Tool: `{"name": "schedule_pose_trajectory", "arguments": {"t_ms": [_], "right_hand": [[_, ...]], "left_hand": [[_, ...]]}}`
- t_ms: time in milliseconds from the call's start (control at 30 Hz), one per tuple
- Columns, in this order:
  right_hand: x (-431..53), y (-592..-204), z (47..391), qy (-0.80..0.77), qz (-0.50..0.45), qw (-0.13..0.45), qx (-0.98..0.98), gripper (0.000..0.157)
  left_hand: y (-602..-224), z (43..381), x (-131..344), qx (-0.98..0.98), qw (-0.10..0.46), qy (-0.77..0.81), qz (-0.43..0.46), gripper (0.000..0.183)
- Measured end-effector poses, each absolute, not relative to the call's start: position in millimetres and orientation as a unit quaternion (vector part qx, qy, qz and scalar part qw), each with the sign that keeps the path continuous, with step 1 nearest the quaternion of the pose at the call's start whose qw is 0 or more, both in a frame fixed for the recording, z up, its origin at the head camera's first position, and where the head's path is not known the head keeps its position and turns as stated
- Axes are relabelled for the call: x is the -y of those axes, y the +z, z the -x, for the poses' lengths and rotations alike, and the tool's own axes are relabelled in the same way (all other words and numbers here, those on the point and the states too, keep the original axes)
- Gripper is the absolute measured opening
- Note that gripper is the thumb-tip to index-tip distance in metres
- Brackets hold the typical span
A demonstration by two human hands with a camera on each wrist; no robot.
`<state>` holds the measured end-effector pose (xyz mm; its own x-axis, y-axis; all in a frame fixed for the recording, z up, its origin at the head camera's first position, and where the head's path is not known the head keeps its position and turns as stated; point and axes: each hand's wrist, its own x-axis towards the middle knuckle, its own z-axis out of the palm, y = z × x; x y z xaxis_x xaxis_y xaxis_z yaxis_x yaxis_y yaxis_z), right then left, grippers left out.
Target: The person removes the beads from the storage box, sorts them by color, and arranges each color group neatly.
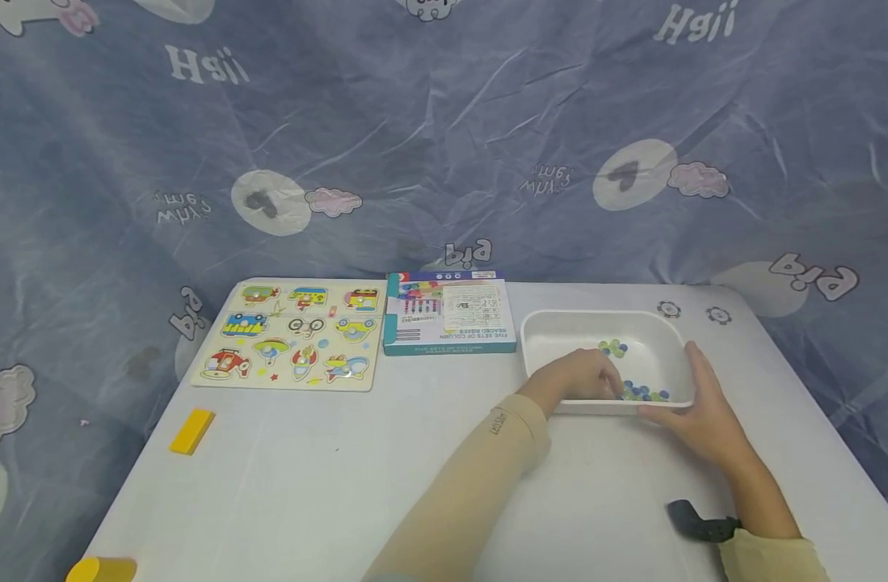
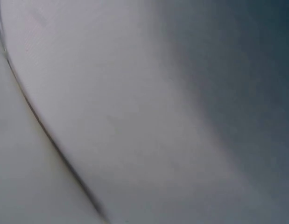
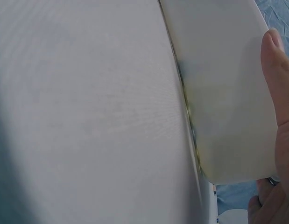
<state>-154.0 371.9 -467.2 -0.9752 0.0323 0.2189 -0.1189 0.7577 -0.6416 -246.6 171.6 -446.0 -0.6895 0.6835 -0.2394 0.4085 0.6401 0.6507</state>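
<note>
A white rectangular tray (image 1: 563, 333) stands at the right of the table. Small round green beads (image 1: 613, 348) form a cluster toward its back, and blue and green beads (image 1: 645, 394) lie along its front wall. My left hand (image 1: 582, 374) reaches over the front rim with bent fingers pointing down beside the front beads; its fingertips are hidden, so I cannot tell whether it pinches one. At the front right corner, my right hand (image 1: 709, 416) grips the tray, thumb on the front wall, fingers along the right side. The right wrist view shows its thumb (image 3: 276, 70) against the wall.
A wooden picture puzzle board (image 1: 287, 335) lies at the back left, beside a flat teal-edged box (image 1: 451, 315). A yellow block (image 1: 192, 432) and a yellow cylinder (image 1: 103, 569) are on the left side. Patterned blue-grey cloth (image 1: 429, 145) hangs behind the table.
</note>
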Motion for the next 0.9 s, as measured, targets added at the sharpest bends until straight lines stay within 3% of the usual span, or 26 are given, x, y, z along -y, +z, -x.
{"name": "schedule_pose_trajectory", "arguments": {"t_ms": [600, 900], "right_hand": [[-372, -467, 154, 0.363, -0.027, 0.115, 0.924, 0.126], [-373, -477, 152, 0.383, 0.009, 0.106, 0.918, 0.124]], "left_hand": [[-443, 247, -177, -0.880, 0.235, 0.265, -0.316, 0.017], [-444, 249, -177, -0.872, 0.192, 0.294, -0.342, 0.016]]}}
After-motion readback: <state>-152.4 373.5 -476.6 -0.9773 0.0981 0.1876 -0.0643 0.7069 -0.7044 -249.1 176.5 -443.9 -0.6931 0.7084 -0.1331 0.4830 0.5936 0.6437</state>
